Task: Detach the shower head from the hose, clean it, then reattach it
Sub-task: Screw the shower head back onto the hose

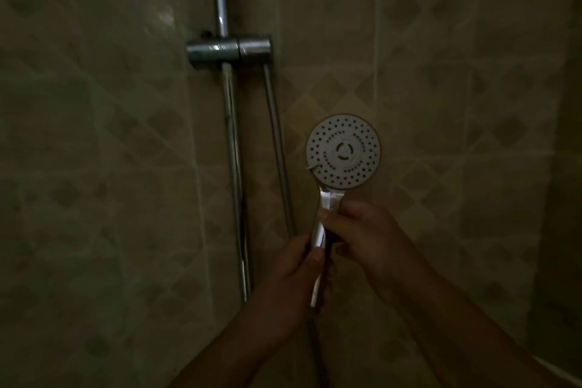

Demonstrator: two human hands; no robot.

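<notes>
1. Both sets of fingers [327, 214] are wrapped round the shower head's handle [318, 236]: right hand [365, 230] high, left hand [293, 280] low by the hose [315, 343].
2. I'd hold the handle steady and twist only at the hose nut.
3. The shower head [344, 152] is held upright near the slide rail [234, 167], its white, dotted face toward us.
</notes>
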